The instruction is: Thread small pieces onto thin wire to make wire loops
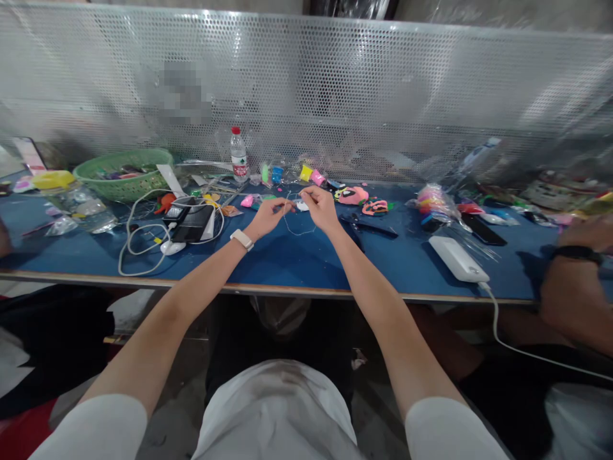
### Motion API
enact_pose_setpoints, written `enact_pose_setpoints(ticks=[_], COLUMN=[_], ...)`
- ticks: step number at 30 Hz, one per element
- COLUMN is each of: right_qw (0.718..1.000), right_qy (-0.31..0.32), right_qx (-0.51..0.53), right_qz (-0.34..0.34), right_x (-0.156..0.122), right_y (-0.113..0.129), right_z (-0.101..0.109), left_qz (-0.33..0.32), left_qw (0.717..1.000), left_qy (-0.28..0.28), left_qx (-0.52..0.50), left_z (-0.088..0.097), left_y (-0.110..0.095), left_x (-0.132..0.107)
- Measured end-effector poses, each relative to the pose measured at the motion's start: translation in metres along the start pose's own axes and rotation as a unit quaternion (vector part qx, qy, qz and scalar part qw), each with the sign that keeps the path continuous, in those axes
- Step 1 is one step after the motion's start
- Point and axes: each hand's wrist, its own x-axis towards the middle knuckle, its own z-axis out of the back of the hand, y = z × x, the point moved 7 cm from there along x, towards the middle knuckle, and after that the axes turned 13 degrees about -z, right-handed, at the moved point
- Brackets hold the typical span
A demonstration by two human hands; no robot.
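A thin pale thread (301, 234) hangs in a loop between my two hands above the blue table. My left hand (269, 216), with a light band on the wrist, is closed in a pinch on the thread. The fingertips of my right hand (318, 206) are pinched too, at the thread's other side. A small white piece (302, 206) shows between the hands; I cannot tell whether it is held or lies on the table. Beyond my right hand lie a pink clay figure (352, 195) and an orange-and-black clay piece (376, 206). Dark-handled scissors (368, 227) rest right of my wrist.
On the left are a green basket (125, 185), a yellow-lidded jar (76, 201) and a cabled black device (191, 220). A water bottle (238, 156) stands near the perforated metal screen (306, 96). To the right are a white power bank (458, 259) and a co-worker's arm (572, 291).
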Motion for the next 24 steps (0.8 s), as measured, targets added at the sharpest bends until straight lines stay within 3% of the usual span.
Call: enact_pose_setpoints(ticks=[4,8,19,24], right_qw=[0.995,0.988,0.990,0.990], right_qy=[-0.057,-0.077,-0.085,-0.089], right_qx=[-0.080,-0.133,-0.113,-0.109], right_qz=[0.011,0.021,0.023,0.022], right_x=[-0.004,-0.011,-0.018,-0.016], right_y=[0.005,0.012,0.022,0.021], right_z=[0.009,0.006,-0.005,-0.003], left_qz=[-0.031,-0.061,-0.067,-0.068], left_qw=[0.977,0.952,0.941,0.940], left_qy=[-0.090,-0.069,-0.014,-0.057], left_qx=[0.191,0.293,0.331,0.331], left_z=[0.016,0.008,-0.007,-0.002], left_y=[-0.016,-0.032,-0.025,-0.035], left_x=[-0.004,-0.007,-0.008,-0.009])
